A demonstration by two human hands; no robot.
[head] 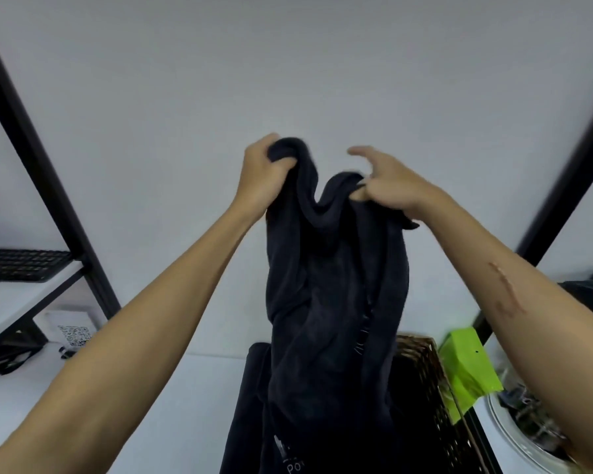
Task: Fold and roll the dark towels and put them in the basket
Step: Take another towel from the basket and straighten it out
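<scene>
Two bare arms reach up and forward from the bottom corners. Between them hangs a dark towel [336, 285], soft and fuzzy, held up high in front of a plain white wall. Its top edge sags in a dip between the hands, and the rest falls down in long loose folds.

The left hand [261, 176] has its fingers curled tight round one bunched top corner. The right hand [387, 184] pinches the other top corner between thumb and fingers (its pointing finger sticks out straight, a bit blurry).

The towel's bottom end hangs down over more dark cloth [250, 405] lying flat on the white tabletop [172, 405], with small white letters near the bottom. Just beside it on the right sits a brown woven basket [421, 364], boxy with a bumpy rim and dark inside.

Next to the basket is a bright green paper bag [466, 367], and a round white bowl [514, 439] sits past that. On the left, a black metal shelf frame [31, 155] slants up, with a black keyboard [21, 263] on it. A white card with a square code [72, 333] lies under it.
</scene>
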